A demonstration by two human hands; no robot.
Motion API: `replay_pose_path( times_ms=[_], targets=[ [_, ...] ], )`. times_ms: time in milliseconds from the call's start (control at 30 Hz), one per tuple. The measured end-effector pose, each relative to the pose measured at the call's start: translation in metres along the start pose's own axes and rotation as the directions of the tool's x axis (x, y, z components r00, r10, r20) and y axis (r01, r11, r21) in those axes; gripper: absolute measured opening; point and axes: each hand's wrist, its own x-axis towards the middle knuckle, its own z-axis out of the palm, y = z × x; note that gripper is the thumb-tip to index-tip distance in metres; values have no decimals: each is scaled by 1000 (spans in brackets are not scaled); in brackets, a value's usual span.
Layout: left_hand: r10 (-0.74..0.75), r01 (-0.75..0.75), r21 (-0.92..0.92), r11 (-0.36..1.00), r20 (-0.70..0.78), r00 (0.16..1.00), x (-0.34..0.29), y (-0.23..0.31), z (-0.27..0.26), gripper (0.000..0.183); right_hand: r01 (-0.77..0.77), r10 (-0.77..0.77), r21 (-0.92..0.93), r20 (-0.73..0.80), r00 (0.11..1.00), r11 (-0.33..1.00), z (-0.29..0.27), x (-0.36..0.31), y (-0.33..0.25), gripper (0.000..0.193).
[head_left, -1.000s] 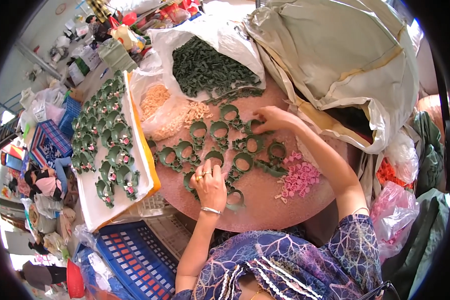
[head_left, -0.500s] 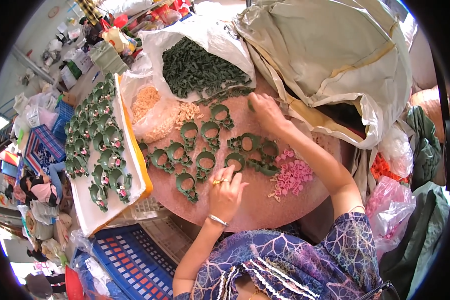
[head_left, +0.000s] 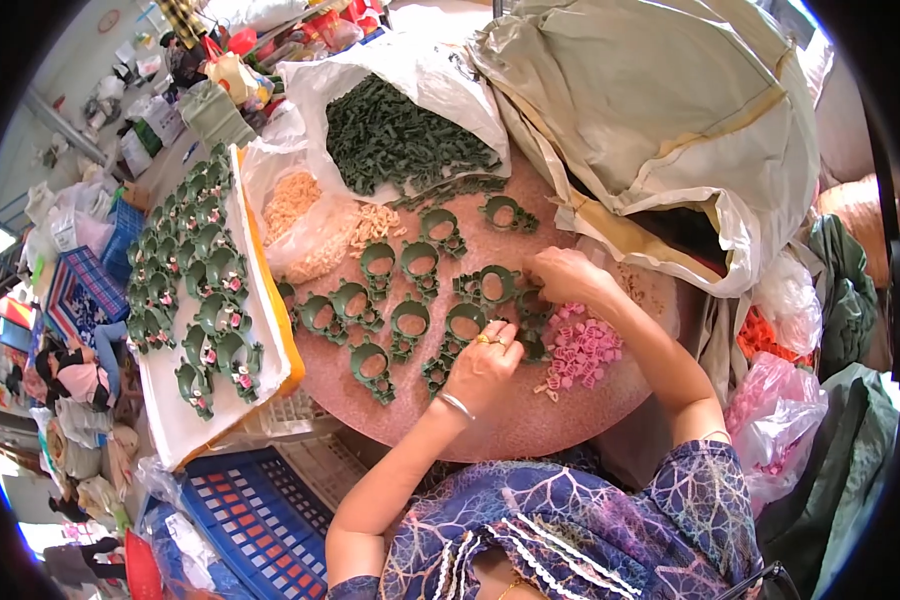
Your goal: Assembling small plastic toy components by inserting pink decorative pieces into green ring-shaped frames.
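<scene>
Several dark green plastic pieces, each a round ring with a knobbly cluster at one side, lie on a round pinkish table [head_left: 420, 430]. My left hand [head_left: 482, 362], a gold ring on a finger, is over the near side of the group, its fingers bent together beside a green ring piece [head_left: 465, 322]; what they hold is hidden. On the right, my right hand [head_left: 572, 278] has its fingertips closed at the edge of another green ring piece [head_left: 533, 303], partly covered. A heap of small pink pieces [head_left: 595, 345] is just below it. One separate green ring piece [head_left: 508, 213] lies farther back.
At left, a white tray with an orange rim [head_left: 295, 370] holds rows of green pieces with pink bits. Behind are a white bag [head_left: 305, 85] of green parts and a clear bag [head_left: 320, 225] of beige bits. A large greyish sack [head_left: 650, 90] overhangs the right; a blue basket [head_left: 210, 490] is low left.
My right hand has come nearer from the table's back, where a green ring piece now lies let go. My left hand has shifted right, uncovering green pieces.
</scene>
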Motion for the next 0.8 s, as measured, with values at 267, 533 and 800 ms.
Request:
replay_pose_path(
  times_ms=[267,533,800],
  targets=[
    [92,-90,-32,995,47,995,-16,-22,-18,12,119,-50,749,-114,992,651,-7,4,20,46],
    [-494,357,-836,-416,538,683,20,9,-47,42,626,-113,542,-698,707,561,14,-7,-30,37],
    [-715,257,-939,-226,340,611,-11,-22,-84,33,426,-412,71,-148,899,902,17,-43,-47,93]
  ],
)
